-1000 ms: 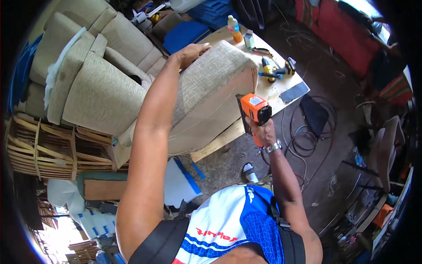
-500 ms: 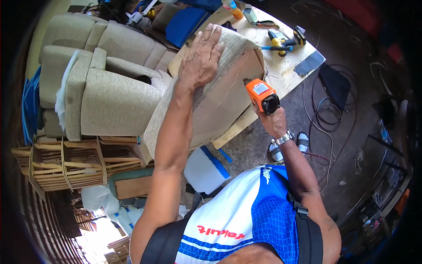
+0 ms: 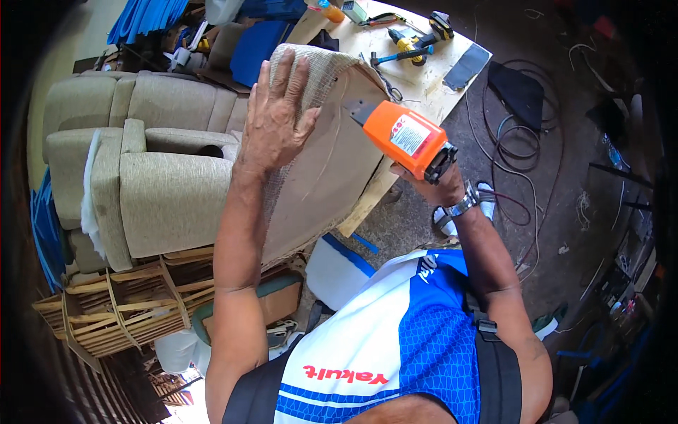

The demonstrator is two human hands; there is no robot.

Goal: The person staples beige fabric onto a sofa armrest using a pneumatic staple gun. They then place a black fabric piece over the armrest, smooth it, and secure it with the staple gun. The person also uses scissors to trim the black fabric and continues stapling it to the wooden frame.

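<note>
My left hand (image 3: 274,127) lies flat with fingers spread on the beige woven fabric along the upper edge of an upholstered panel (image 3: 318,169). The panel is tilted up, and its smooth tan underside faces me. In my right hand (image 3: 441,185) is an orange staple gun (image 3: 402,134), its handle mostly hidden by the tool's body. The gun's dark nose points left over the panel's right part, close to the folded fabric edge. Whether the nose touches the panel, I cannot tell.
Beyond the panel, a wooden workbench (image 3: 448,60) carries a yellow-black drill (image 3: 413,48), a hammer (image 3: 402,56), scissors (image 3: 395,93) and an orange bottle (image 3: 330,11). Beige sofa pieces (image 3: 173,198) stand left, above slatted wooden frames (image 3: 134,304). Hoses (image 3: 526,159) coil on the floor at right.
The staple gun has moved left and inward, from beside the panel's right edge to over its underside. My left hand remains flat along the fabric edge. The whole view has shifted.
</note>
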